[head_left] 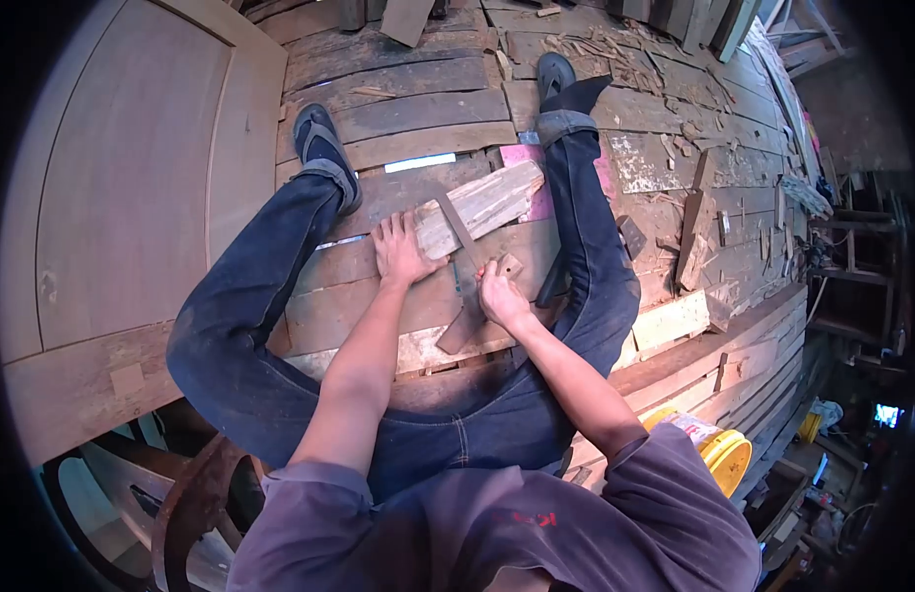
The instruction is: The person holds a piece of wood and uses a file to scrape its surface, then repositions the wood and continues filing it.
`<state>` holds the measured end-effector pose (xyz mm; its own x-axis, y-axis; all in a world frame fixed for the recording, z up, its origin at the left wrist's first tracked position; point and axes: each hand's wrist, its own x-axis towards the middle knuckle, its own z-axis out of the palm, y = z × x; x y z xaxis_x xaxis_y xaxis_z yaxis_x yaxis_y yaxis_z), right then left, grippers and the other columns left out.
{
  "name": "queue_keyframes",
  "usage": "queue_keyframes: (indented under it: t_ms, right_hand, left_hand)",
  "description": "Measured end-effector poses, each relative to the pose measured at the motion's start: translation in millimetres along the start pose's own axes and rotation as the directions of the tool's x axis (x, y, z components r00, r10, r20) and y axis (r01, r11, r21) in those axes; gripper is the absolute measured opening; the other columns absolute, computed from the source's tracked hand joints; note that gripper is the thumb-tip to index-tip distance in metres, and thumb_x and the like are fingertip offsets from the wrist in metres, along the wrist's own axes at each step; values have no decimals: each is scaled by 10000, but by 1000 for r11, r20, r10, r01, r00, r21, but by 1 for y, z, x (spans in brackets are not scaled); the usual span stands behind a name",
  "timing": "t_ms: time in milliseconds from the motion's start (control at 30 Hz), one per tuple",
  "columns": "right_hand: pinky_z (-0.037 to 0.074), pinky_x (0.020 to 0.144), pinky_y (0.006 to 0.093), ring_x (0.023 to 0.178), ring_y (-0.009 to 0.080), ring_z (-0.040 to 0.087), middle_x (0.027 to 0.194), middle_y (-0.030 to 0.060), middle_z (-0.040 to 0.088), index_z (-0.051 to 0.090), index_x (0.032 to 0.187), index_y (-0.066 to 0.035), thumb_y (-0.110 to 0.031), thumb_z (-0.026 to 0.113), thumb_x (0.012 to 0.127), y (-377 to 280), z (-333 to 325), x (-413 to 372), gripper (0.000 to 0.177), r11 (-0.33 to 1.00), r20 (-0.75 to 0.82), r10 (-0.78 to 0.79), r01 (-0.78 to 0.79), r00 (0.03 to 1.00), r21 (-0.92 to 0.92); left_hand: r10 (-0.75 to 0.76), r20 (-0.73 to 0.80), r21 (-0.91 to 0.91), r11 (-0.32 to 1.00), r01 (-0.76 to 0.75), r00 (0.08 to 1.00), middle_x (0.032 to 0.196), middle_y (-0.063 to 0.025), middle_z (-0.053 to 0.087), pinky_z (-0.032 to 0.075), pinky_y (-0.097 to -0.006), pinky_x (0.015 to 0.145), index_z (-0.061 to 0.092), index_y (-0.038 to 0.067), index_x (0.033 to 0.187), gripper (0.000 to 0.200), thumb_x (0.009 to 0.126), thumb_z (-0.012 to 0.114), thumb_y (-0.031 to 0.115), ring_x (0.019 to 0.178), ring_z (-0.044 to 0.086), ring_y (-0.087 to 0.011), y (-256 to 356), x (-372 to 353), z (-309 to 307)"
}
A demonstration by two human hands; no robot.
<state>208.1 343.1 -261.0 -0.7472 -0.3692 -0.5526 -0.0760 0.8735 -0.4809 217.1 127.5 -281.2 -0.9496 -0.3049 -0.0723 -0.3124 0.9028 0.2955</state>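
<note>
A rough, pale wooden block [502, 198] lies slantwise on the plank floor between the legs. My left hand [403, 252] is spread flat at its left end, with the thumb by its near edge. A narrow, dark, flat strip [456, 222], perhaps a blade, crosses the top of the block. At the strip's near end my right hand [499, 296] is closed around it; the fingers partly hide the grip. Beside this hand is a small brown wooden piece [512, 264] with a dark spot. A flat brown piece [459, 333] lies just below the hand.
A large panelled wooden door [132, 178] stands at the left. Wood chips and offcuts [689, 242] litter the planks at the right. A yellow bucket [724, 454] is behind the right elbow. Pink sheet pieces [522, 155] lie near the right foot, and gaps show between planks.
</note>
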Motion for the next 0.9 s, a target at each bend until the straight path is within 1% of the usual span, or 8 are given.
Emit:
queue_keyframes:
  t_ms: [200,233,433,533,633,733,800,900]
  right_hand:
    - [495,860,606,954,540,633,965,370,653,409,1158,9,-325,328,1059,-28,-12,42,357,999,-43,15,-16,999,-29]
    - [493,861,606,960,533,636,952,382,647,391,1178,19,-300,348,1047,-21,-7,31,347,996,-14,90,-91,996,-17]
    - [492,805,628,907,570,617,911,397,632,344,1166,58,-221,383,1013,28,17,13,320,1000,-52,13,-13,999,7]
    - [452,948,598,1034,519,625,1062,431,603,306,1323,18,-202,282,1033,-1,16,65,365,994,87,97,-102,991,51]
    - [446,955,599,1040,526,622,1060,434,602,285,1323,33,-168,313,1011,11,28,47,372,991,97,104,-111,990,73]
    - [459,940,592,1044,555,603,1062,430,600,308,1263,34,-156,337,993,63,50,-5,332,999,59,47,-47,997,1]
    - [471,935,575,1059,575,583,1075,428,596,309,1244,27,-158,374,976,88,65,9,332,982,170,-8,41,985,-187]
    - [467,940,574,1074,568,578,1074,440,589,305,1232,35,-152,384,967,33,31,47,333,998,92,-9,3,996,66]
  left_hand:
    - [-6,-8,-23,1000,6,1000,1282,-129,484,292,-526,1102,406,104,1416,1188,445,903,574,1240,438,-324,-6,3,5]
    - [-12,-6,-16,1000,12,1000,1277,-127,485,291,-525,1101,406,107,1417,1189,443,902,576,1237,439,-323,-6,1,5]
    - [-18,6,-23,1000,18,1000,1272,-121,490,285,-522,1103,407,115,1419,1186,447,896,586,1234,440,-316,-5,4,1]
    - [-19,11,-22,1000,19,1000,1276,-121,489,282,-520,1105,407,114,1420,1180,452,895,582,1237,437,-316,-7,6,2]
    - [-13,20,-42,999,13,1000,1292,-123,482,283,-517,1106,398,119,1429,1177,459,900,559,1242,435,-315,-8,6,2]
    - [-35,38,-19,999,36,999,1312,-124,471,282,-522,1107,387,130,1438,1176,467,900,552,1247,433,-316,-7,5,2]
    - [-37,46,-31,999,38,998,1319,-123,466,282,-524,1106,382,137,1441,1180,467,900,553,1251,431,-314,-7,7,0]
    - [-37,54,-26,999,38,998,1316,-119,465,285,-524,1103,379,141,1444,1187,463,903,553,1254,430,-309,-8,6,2]
